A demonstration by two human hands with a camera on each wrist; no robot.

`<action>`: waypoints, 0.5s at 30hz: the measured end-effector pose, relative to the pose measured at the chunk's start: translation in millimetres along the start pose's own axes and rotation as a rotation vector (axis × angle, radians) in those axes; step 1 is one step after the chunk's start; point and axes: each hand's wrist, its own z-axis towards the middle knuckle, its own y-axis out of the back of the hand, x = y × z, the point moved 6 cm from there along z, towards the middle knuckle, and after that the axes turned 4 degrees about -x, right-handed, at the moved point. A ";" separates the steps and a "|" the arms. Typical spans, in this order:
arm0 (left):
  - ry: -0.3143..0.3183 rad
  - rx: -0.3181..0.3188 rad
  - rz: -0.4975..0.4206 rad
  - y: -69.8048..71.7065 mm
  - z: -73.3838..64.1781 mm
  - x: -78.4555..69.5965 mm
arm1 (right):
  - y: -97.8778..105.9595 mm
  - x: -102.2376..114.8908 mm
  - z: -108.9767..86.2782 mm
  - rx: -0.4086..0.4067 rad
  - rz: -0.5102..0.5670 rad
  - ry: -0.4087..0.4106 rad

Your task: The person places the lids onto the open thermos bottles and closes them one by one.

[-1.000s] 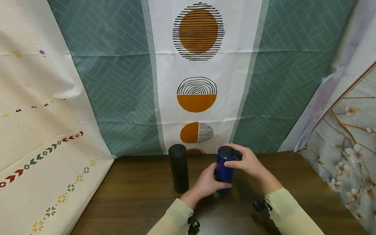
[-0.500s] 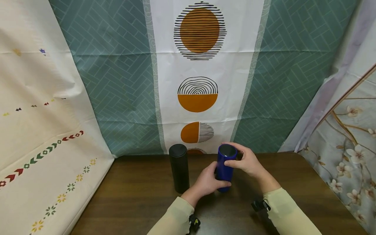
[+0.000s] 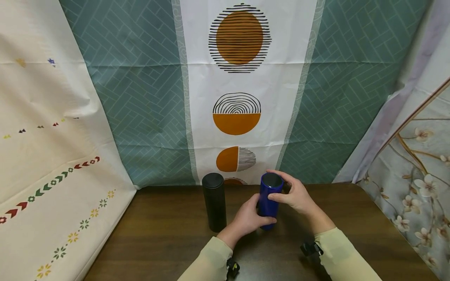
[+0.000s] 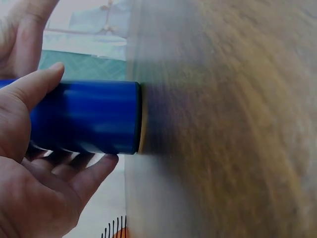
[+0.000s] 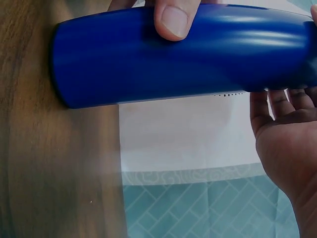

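Note:
A blue thermos (image 3: 268, 207) with a dark, shiny top stands nearly upright on the right of the table's middle. My left hand (image 3: 245, 217) grips its lower body, thumb across the front and fingers round the far side. Up near the top, my right hand (image 3: 297, 196) holds it with the thumb in front; its other fingers go behind. In the left wrist view the base of the blue thermos (image 4: 99, 114) is at the tabletop; whether it touches I cannot tell. A matte black thermos (image 3: 215, 207) stands upright to the left, apart from both hands.
The dark brown wooden table (image 3: 165, 234) ends at a hanging green and white cloth (image 3: 235, 82) behind the thermoses. A cream embroidered cloth (image 3: 52, 164) borders the left side, a floral cloth (image 3: 422, 203) the right.
The blue thermos rose very slightly in the head view between the first and second frames, both hands holding it. Since then it has hardly moved. The black thermos stays put.

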 end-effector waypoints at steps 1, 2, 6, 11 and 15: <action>0.010 0.000 -0.005 -0.1 -0.7 0.8 | 0.0 0.0 -0.4 -0.001 -0.002 0.002; 0.021 0.002 -0.007 -0.3 -1.4 1.6 | 0.1 0.1 -0.9 -0.003 -0.005 0.004; 0.062 0.017 0.028 -0.4 -7.0 6.1 | -0.4 -0.2 -3.3 -0.013 -0.019 0.007; 0.081 0.047 0.082 2.6 -17.9 9.3 | -1.0 -3.1 -9.1 -0.031 -0.036 -0.017; 0.084 0.058 0.145 11.6 -31.4 9.3 | -2.4 -6.8 -15.5 -0.034 -0.085 -0.039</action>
